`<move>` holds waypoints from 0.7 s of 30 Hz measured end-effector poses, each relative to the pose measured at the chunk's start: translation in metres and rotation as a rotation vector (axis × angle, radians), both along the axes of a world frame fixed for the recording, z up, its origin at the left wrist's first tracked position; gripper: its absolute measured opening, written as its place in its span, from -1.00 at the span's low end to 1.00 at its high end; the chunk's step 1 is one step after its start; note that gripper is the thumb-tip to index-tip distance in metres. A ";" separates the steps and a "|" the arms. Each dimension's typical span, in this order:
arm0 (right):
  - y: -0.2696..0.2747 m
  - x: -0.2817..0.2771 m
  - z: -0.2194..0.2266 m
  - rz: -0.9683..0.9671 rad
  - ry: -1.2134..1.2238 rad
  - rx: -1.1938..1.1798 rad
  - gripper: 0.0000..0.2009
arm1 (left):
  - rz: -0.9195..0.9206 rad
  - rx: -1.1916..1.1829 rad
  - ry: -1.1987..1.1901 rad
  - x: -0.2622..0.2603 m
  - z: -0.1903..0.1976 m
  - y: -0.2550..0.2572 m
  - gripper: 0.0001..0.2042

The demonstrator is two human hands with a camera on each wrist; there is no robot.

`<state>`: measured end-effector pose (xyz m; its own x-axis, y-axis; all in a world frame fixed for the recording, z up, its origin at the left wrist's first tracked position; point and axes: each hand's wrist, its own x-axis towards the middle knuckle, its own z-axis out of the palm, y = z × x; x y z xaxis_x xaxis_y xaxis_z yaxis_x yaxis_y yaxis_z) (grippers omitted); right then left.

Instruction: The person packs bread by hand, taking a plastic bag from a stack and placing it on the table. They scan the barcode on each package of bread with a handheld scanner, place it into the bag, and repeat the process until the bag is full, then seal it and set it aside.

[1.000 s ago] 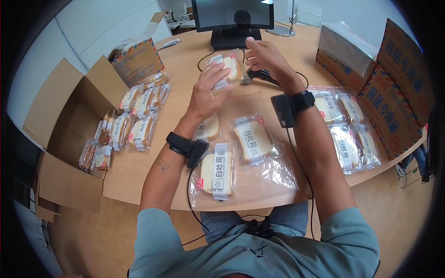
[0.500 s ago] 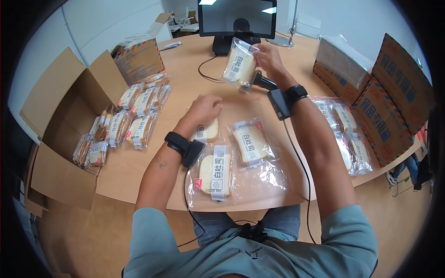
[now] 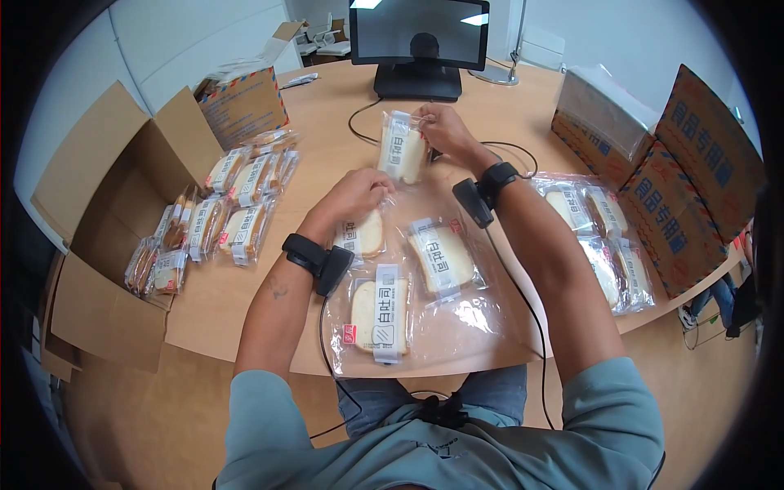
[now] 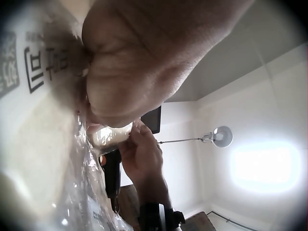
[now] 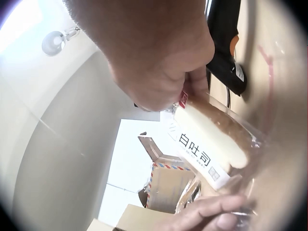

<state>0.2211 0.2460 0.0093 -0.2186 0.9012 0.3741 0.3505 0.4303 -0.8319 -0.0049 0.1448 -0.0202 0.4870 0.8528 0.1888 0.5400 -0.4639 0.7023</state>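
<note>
My right hand (image 3: 447, 132) pinches a clear-wrapped packet of white sliced bread (image 3: 402, 153) by its upper corner, where a red label (image 5: 184, 99) shows. The packet tilts at the far end of a large clear plastic bag (image 3: 506, 314). My left hand (image 3: 358, 196) grips that bag's far edge, its fingers curled close to the packet's lower end. Inside the bag lie three more bread packets, one of them (image 3: 363, 237) partly under the left hand, another (image 3: 443, 257) to the right and a third (image 3: 380, 317) near the table edge.
A black scanner (image 5: 224, 53) with an orange trigger stands behind the right hand. Several bread packets (image 3: 216, 220) lie beside an open carton (image 3: 122, 204) at left. Another filled bag (image 3: 600, 245) and printed cartons (image 3: 682, 188) stand right. A monitor (image 3: 418, 37) is behind.
The bread packet passed from the left hand to the right, rose near the scanner, then came down towards the bag's far edge. The left hand moved down to the bag.
</note>
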 end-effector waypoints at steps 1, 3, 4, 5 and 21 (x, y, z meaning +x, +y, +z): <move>-0.004 0.003 0.005 -0.002 -0.002 -0.002 -0.75 | 0.004 0.026 0.037 0.000 0.004 0.000 -0.83; -0.012 0.009 0.017 0.043 -0.146 0.089 -0.73 | 0.005 0.053 0.071 0.001 0.007 -0.001 -0.84; -0.013 0.013 0.021 0.041 -0.149 0.090 -0.73 | 0.024 0.113 0.059 0.001 0.007 -0.001 -0.85; -0.013 0.017 0.026 0.130 -0.194 -0.001 -0.74 | 0.043 0.174 0.047 0.002 0.008 -0.002 -0.85; -0.011 0.027 0.008 0.379 -0.713 0.064 -0.63 | 0.064 0.188 0.015 0.006 0.002 -0.003 -0.83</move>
